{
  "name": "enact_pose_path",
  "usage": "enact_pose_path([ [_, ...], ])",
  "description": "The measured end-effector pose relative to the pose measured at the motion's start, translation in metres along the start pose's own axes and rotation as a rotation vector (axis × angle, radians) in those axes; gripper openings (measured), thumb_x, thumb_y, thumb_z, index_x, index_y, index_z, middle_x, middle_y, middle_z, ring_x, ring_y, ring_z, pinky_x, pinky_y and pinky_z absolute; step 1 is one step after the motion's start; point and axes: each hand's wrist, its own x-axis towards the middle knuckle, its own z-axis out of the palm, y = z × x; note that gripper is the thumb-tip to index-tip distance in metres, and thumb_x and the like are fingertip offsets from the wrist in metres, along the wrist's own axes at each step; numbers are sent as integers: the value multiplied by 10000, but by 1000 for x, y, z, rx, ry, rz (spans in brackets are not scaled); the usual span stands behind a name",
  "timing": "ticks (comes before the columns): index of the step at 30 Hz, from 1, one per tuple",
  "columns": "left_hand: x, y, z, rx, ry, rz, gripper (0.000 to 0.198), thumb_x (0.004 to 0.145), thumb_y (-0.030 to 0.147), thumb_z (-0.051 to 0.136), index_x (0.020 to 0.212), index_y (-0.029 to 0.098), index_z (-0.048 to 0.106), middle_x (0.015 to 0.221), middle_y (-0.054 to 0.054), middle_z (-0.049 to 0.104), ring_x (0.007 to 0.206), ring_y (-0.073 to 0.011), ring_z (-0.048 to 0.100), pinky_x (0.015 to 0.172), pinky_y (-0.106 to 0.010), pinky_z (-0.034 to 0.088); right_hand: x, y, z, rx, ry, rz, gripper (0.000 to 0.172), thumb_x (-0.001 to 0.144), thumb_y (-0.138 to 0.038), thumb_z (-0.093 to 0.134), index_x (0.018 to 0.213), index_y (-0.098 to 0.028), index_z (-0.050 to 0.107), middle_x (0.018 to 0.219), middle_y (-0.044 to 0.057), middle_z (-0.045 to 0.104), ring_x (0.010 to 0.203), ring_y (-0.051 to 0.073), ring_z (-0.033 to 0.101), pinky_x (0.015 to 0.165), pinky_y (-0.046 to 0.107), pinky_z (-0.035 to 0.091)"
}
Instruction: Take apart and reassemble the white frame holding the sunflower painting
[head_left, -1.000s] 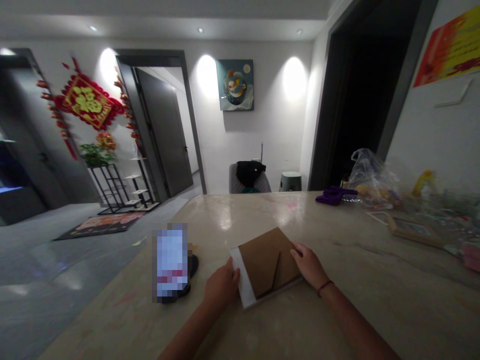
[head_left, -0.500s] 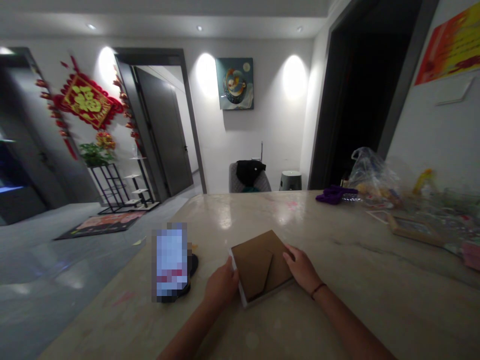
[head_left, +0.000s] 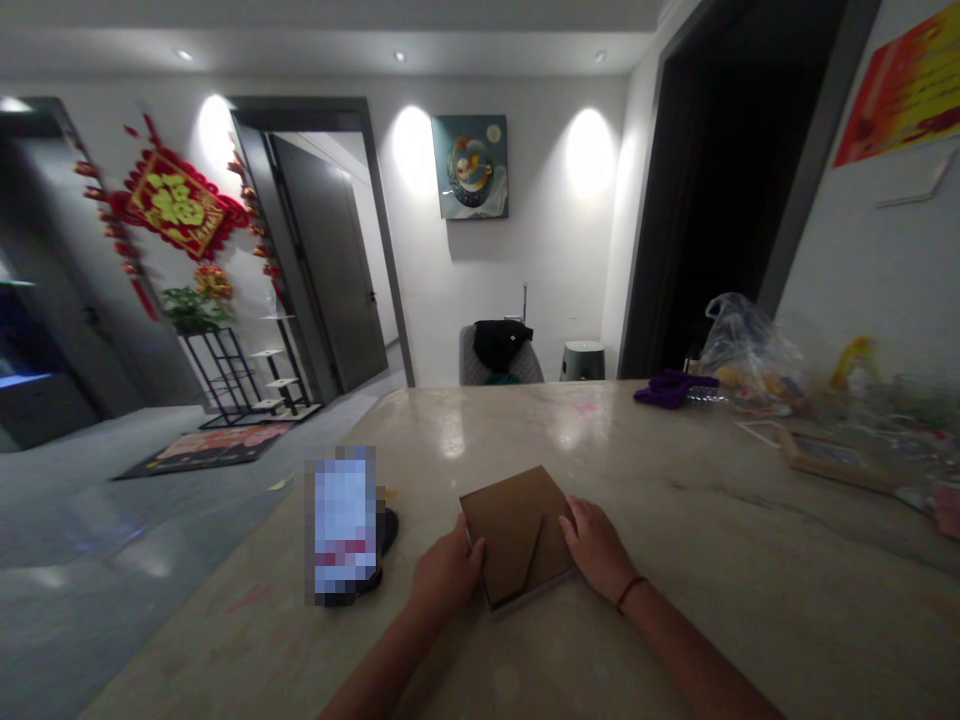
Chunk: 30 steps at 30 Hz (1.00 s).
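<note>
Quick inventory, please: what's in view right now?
brown paper envelope: 1, brown, pale edge along its near side, between the hands
stone counter: 1, cream, beneath the envelope
pixelated object: 1, blurred out, on the counter, left of the envelope
black object: 1, black, at that object's right edge
purple cloth item: 1, purple, far counter edge
plastic bag: 1, clear, far right of the counter
picture frame: 1, wooden, right side of the counter
wall painting: 1, teal, back wall
hanging ornament: 1, red and gold, left wall
left hand: 1, at the envelope's left edge
right hand: 1, at the envelope's right edge, dark wristband

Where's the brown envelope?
In the head view, the brown envelope lies on the stone counter between the person's left hand and right hand, touching both.
</note>
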Motion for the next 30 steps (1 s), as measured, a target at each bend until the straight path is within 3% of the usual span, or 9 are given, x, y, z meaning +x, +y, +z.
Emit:
enact_pose_path([
  [6, 1, -2, -5, -55, -56, 41, 549, 795, 402, 407, 1286, 172, 321, 1024, -93, 644, 906, -214, 599, 676, -261, 409, -5, -10, -10, -46, -143, -75, 515, 833, -362, 343, 1285, -122, 401, 1349, 87, 398, 1226, 232, 355, 1009, 360, 271],
  [12, 2, -6, -5, -134, -70, 83, 562, 771, 400, 447, 1279, 180, 346, 999, -83, 652, 913, -215, 596, 687, -256, 401, -5, -15, -17, -99, -212, -71, 538, 838, -376, 312, 1289, -93, 393, 1351, 80, 394, 1230, 229, 350, 1022, 351, 246],
  [18, 11, -4, -2, -111, -3, -6, 539, 779, 388, 443, 1281, 210, 359, 989, -70, 654, 898, -214, 600, 659, -255, 397, -7, -21, -16, -124, -207, -38, 550, 840, -374, 311, 1305, -84, 362, 1372, 112, 354, 1244, 242, 328, 1022, 372, 237],
  [23, 18, -4, 1, -94, 37, -44, 502, 817, 388, 400, 1281, 200, 369, 940, -72, 669, 872, -209, 614, 649, -259, 405, -13, -28, -19, -91, -285, -30, 712, 754, -516, 445, 1314, -87, 343, 1417, 156, 239, 1290, 283, 228, 1042, 417, 183],
  [30, 11, 2, 11, -12, 126, -30, 420, 870, 324, 326, 1265, 200, 395, 1168, -100, 580, 1004, -238, 573, 776, -329, 423, -11, -30, -21, -65, -355, -3, 775, 726, -537, 474, 1319, -63, 320, 1425, 185, 194, 1309, 287, 167, 1051, 421, 149],
])
